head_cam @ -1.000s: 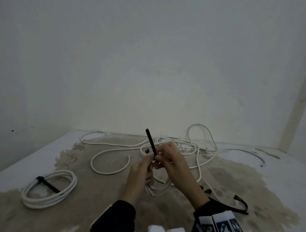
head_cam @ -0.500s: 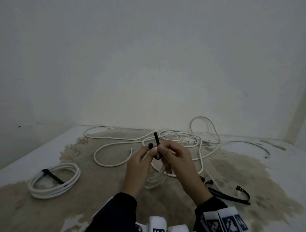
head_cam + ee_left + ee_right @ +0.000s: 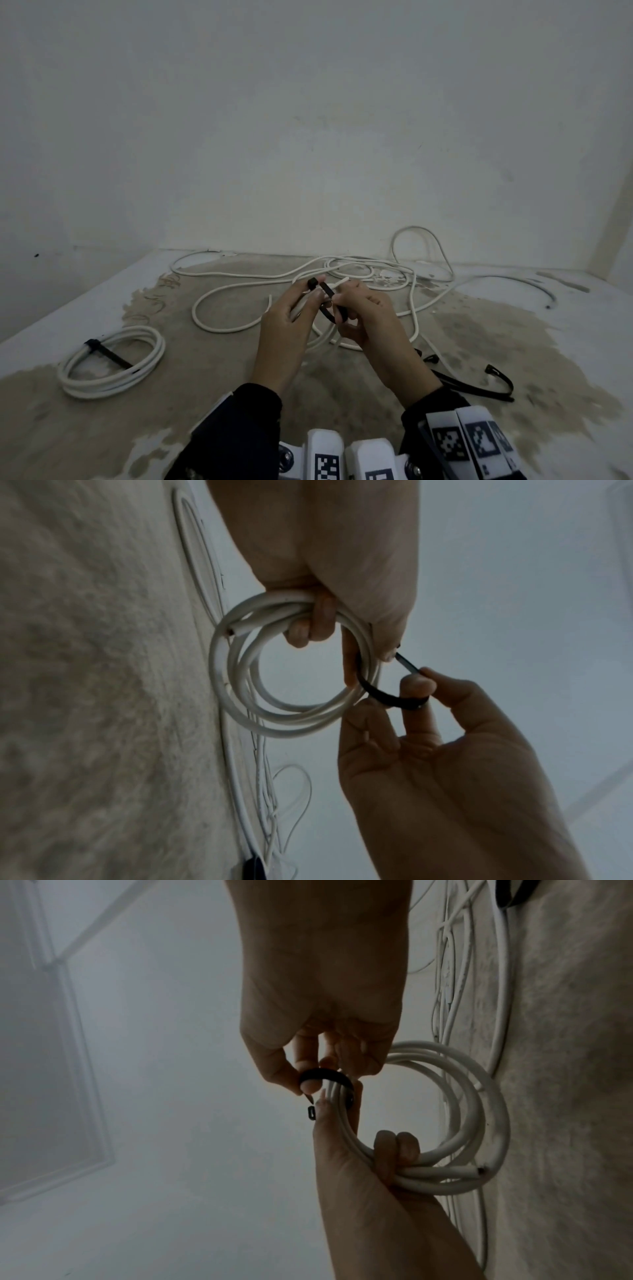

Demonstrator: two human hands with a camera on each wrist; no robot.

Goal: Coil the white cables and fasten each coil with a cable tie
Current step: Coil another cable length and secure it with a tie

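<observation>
Near bottom centre of the head view: left hand point(image 3: 287, 329) holds a small white coil point(image 3: 291, 669) off the floor, fingers point(image 3: 316, 626) curled round the bunched turns, one cut cable end sticking out beside them. Right hand point(image 3: 368, 318) just right of it, thumb and fingertips point(image 3: 416, 683) pinching a black cable tie point(image 3: 387, 693) looped round the coil's strands. Tie head point(image 3: 311, 1112) sits at the left thumb tip; the tail end hangs just short of it, not threaded.

Lower right, on the stained floor point(image 3: 205, 383): spare black ties point(image 3: 479, 385) lying loose. Lower left: a finished coil point(image 3: 109, 359) flat on the floor with a black tie across it.

Further back, centre to right: loose white cables point(image 3: 260, 274) sprawled and tangled, one loop point(image 3: 418, 250) rising against the wall point(image 3: 308, 120).
</observation>
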